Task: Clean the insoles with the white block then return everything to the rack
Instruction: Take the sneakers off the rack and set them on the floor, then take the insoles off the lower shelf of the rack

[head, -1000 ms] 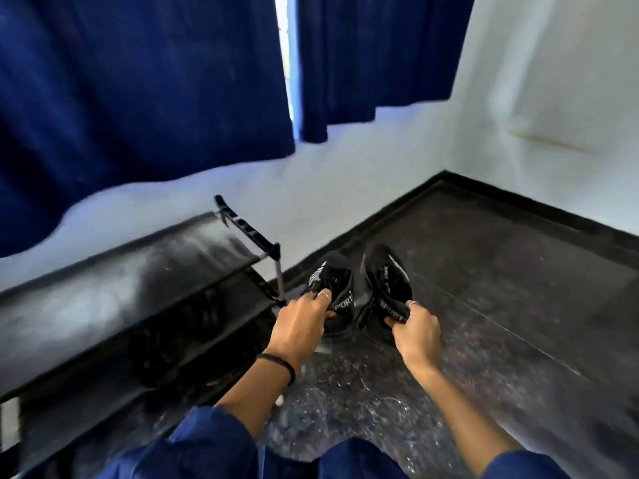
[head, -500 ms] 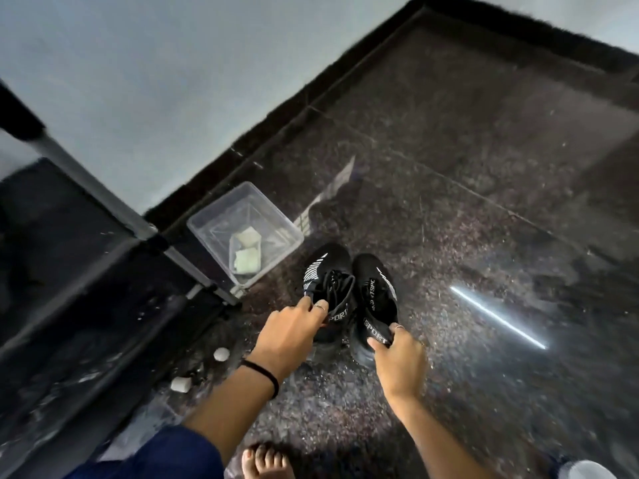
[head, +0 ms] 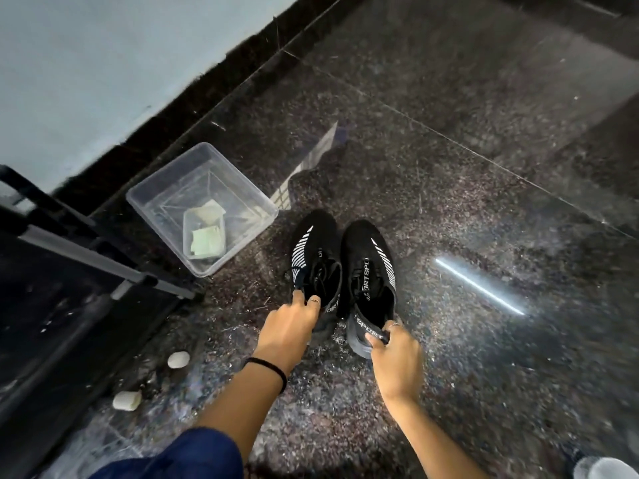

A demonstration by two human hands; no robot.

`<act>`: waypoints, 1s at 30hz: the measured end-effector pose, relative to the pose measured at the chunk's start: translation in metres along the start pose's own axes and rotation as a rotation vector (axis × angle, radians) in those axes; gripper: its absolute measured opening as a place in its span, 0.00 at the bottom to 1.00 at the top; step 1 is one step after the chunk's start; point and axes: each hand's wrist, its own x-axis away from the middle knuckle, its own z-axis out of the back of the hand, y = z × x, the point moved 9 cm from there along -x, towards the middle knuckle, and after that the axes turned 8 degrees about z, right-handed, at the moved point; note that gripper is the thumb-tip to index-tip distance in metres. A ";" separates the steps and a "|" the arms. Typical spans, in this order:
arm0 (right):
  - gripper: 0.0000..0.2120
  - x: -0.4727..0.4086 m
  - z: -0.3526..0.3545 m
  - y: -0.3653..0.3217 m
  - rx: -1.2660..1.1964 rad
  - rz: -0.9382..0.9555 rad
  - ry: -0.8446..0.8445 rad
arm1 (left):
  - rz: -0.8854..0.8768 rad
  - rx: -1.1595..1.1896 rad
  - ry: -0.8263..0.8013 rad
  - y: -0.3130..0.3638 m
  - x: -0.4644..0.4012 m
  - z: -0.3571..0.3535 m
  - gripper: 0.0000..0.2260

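A pair of black sports shoes is seen from above on a dark speckled stone floor (head: 484,167), standing side by side with toes pointing away from the wearer of the camera. The left shoe (head: 316,257) is gripped at the rim of its opening by the left hand (head: 288,328), whose fingers are curled closed over the collar; a black band (head: 268,368) is worn on that wrist. The right shoe (head: 368,271) is pinched at its heel tab by the right hand (head: 397,361), thumb and fingers closed narrowly on the fabric. White stripes and the word SPORT are printed on both shoes. The insoles cannot be made out inside the dark openings.

To the left of the shoes, close by, a clear plastic tub (head: 242,178) is set on the floor, with pale whitish blocks (head: 206,233) lying inside it. Further left of the shoes, a black rack (head: 69,257) is placed against a pale wall (head: 103,63). Two small white lumps (head: 178,359) are scattered on the floor between the rack and the left forearm.
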 end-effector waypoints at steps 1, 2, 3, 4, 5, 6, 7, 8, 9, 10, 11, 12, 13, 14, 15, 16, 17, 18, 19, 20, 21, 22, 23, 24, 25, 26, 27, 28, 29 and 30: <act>0.10 -0.002 -0.003 0.003 -0.006 -0.013 -0.016 | 0.019 0.015 -0.004 0.000 -0.003 -0.003 0.25; 0.10 -0.005 -0.004 0.004 -0.013 -0.014 -0.029 | 0.039 0.034 -0.006 -0.001 -0.006 -0.006 0.24; 0.10 -0.008 -0.005 0.004 -0.013 -0.008 -0.038 | 0.056 0.050 -0.003 -0.002 -0.008 -0.008 0.24; 0.10 -0.011 -0.005 0.003 -0.016 -0.002 -0.048 | 0.069 0.064 0.002 -0.003 -0.010 -0.009 0.24; 0.10 -0.014 -0.005 0.001 -0.025 0.007 -0.057 | 0.081 0.077 0.005 -0.003 -0.011 -0.010 0.24; 0.08 -0.018 -0.007 0.001 -0.037 0.015 -0.069 | 0.093 0.095 0.007 -0.003 -0.012 -0.011 0.23; 0.06 -0.021 -0.008 0.000 -0.044 0.022 -0.084 | 0.105 0.120 0.011 -0.003 -0.013 -0.012 0.21; 0.05 -0.024 -0.011 0.001 -0.046 0.024 -0.105 | 0.118 0.147 0.015 -0.003 -0.014 -0.011 0.19; 0.04 -0.026 -0.013 0.002 -0.047 0.023 -0.127 | 0.130 0.173 0.017 -0.002 -0.014 -0.012 0.18; 0.04 -0.026 -0.017 0.004 -0.043 0.020 -0.152 | 0.143 0.195 0.017 -0.003 -0.014 -0.012 0.16; 0.06 -0.025 -0.019 0.004 -0.031 0.017 -0.180 | 0.158 0.215 0.013 -0.003 -0.014 -0.013 0.16; 0.09 -0.024 -0.020 0.004 -0.013 0.021 -0.205 | 0.173 0.243 0.006 -0.005 -0.013 -0.013 0.17; 0.11 -0.020 -0.019 0.001 -0.005 0.024 -0.221 | 0.189 0.282 -0.003 -0.009 -0.010 -0.013 0.18; 0.14 -0.016 -0.017 -0.001 -0.006 0.030 -0.230 | 0.197 0.317 -0.017 -0.011 -0.006 -0.013 0.21; 0.16 -0.011 -0.014 -0.005 -0.014 0.029 -0.238 | 0.198 0.341 -0.026 -0.016 0.001 -0.012 0.24; 0.19 -0.005 -0.011 -0.008 -0.026 0.024 -0.241 | 0.186 0.349 -0.030 -0.020 0.009 -0.011 0.27; 0.22 0.000 -0.006 -0.014 -0.030 0.025 -0.235 | 0.169 0.343 -0.022 -0.025 0.018 -0.010 0.30; 0.24 0.005 -0.001 -0.022 -0.021 0.040 -0.218 | 0.159 0.333 -0.009 -0.032 0.028 -0.007 0.30; 0.26 0.009 0.006 -0.029 0.002 0.055 -0.195 | 0.153 0.318 0.000 -0.038 0.039 -0.006 0.30; 0.27 0.012 0.012 -0.041 0.016 0.084 -0.173 | 0.162 0.304 0.020 -0.048 0.051 -0.001 0.28; 0.27 0.014 0.018 -0.057 0.021 0.121 -0.162 | 0.175 0.285 0.038 -0.058 0.064 0.005 0.27; 0.26 0.017 0.020 -0.073 0.019 0.168 -0.160 | 0.183 0.267 0.054 -0.068 0.078 0.012 0.27; 0.25 0.021 0.022 -0.093 0.015 0.220 -0.161 | 0.188 0.248 0.073 -0.078 0.093 0.019 0.27; 0.23 0.024 0.024 -0.112 0.017 0.285 -0.160 | 0.183 0.227 0.097 -0.085 0.104 0.027 0.27; 0.22 0.031 0.025 -0.138 0.024 0.380 -0.162 | 0.187 0.207 0.128 -0.096 0.119 0.036 0.26; 0.21 0.041 0.025 -0.165 0.033 0.488 -0.173 | 0.203 0.188 0.163 -0.107 0.134 0.045 0.26; 0.21 0.056 0.026 -0.193 0.050 0.588 -0.193 | 0.229 0.182 0.190 -0.119 0.148 0.051 0.25; 0.20 0.072 0.024 -0.221 0.064 0.691 -0.214 | 0.260 0.189 0.227 -0.133 0.163 0.058 0.24; 0.20 0.089 0.027 -0.247 0.074 0.796 -0.214 | 0.275 0.198 0.290 -0.144 0.177 0.066 0.23; 0.21 0.111 0.030 -0.274 0.060 0.909 -0.215 | 0.280 0.188 0.402 -0.155 0.195 0.077 0.22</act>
